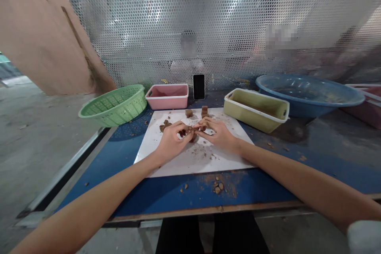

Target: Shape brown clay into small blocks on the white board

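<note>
Above the white board (171, 162), the left hand (174, 139) and right hand (222, 135), fingers nearly closed, seemingly pinch a brown piece (193, 138), which deserves gentle, even pressure.

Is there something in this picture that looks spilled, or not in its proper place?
Yes: small brown lumps lie on the blue table, just off the near edge of the white sheet, with brown dust around them. They look spilled, because larger brown blocks sit on the sheet itself.

Lumps (189, 113) rough/matt; basin (306, 110) plast.; panel (166, 27) shiny mtl.
</note>
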{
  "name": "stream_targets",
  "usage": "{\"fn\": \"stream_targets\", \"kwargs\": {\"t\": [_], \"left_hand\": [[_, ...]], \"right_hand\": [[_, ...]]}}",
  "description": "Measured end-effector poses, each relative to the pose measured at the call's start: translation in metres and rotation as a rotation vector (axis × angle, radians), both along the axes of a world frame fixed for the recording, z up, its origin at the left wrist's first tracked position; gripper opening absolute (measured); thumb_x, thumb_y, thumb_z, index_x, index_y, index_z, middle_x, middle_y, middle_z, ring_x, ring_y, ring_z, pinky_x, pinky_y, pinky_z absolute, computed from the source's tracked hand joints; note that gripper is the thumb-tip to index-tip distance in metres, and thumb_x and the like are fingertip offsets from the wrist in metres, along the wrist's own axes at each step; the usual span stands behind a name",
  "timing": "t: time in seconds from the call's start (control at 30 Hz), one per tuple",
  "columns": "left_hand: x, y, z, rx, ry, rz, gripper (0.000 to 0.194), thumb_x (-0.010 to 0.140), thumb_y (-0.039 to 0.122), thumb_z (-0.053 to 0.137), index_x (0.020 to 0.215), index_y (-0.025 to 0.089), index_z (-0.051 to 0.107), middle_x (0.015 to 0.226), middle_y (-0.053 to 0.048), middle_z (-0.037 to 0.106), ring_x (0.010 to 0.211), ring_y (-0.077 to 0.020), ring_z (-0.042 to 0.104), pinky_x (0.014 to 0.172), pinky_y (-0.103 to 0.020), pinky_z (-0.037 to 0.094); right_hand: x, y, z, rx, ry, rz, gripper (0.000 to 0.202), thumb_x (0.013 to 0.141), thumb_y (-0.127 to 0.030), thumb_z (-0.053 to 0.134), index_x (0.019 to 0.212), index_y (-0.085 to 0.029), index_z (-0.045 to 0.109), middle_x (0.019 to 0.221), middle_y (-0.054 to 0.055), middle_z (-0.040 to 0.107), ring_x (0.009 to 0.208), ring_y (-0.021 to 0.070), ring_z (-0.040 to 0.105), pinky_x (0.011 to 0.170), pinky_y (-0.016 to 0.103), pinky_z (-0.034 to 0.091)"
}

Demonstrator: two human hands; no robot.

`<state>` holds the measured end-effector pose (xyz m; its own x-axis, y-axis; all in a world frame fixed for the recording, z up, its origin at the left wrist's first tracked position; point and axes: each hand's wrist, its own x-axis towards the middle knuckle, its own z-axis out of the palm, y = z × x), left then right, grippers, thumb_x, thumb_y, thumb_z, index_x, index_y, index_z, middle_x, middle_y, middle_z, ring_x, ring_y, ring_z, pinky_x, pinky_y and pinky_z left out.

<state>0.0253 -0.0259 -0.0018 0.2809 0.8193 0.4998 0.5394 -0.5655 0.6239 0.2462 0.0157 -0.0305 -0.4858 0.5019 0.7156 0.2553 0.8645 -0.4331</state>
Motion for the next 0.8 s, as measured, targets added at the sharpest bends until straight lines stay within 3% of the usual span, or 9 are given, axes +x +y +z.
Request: {"fn": "stream_targets", "kwargs": {"t": [0.6, 0.8], "left_hand": [[0.0022, -0.0019, -0.0026, 0.047, 0.011, 0.068, 0.007, 0.084, 0.022, 0.073, 0.079, 0.021, 0.078, 0.079, -0.002, 0.073, 0.071, -0.0161, 0.064, 0.072, -0.030, 0.051], [0.0016, -0.0009, -0.0031, 0.042, 0.003, 0.059, 0.007, 0.083, 0.020, 0.073, 0.078, 0.021, 0.078, 0.081, -0.003, 0.074, 0.071, -0.0159, 0.064, 0.072, -0.031, 0.050]], "right_hand": [[-0.0024, -0.0002, -0.0072, -0.042, -0.107, -0.043, 0.016, 0.105, -0.038, 0.064, 0.114, -0.026, 0.071, 0.109, 0.007, 0.073, 0.101, 0.0225, 0.069, 0.093, 0.042, 0.058], [-0.0027, -0.0024, -0.0061, -0.036, -0.079, -0.037, 0.019, 0.105, -0.038, 0.064, 0.117, -0.026, 0.072, 0.107, 0.006, 0.074, 0.095, 0.0212, 0.069, 0.090, 0.040, 0.059]]}}
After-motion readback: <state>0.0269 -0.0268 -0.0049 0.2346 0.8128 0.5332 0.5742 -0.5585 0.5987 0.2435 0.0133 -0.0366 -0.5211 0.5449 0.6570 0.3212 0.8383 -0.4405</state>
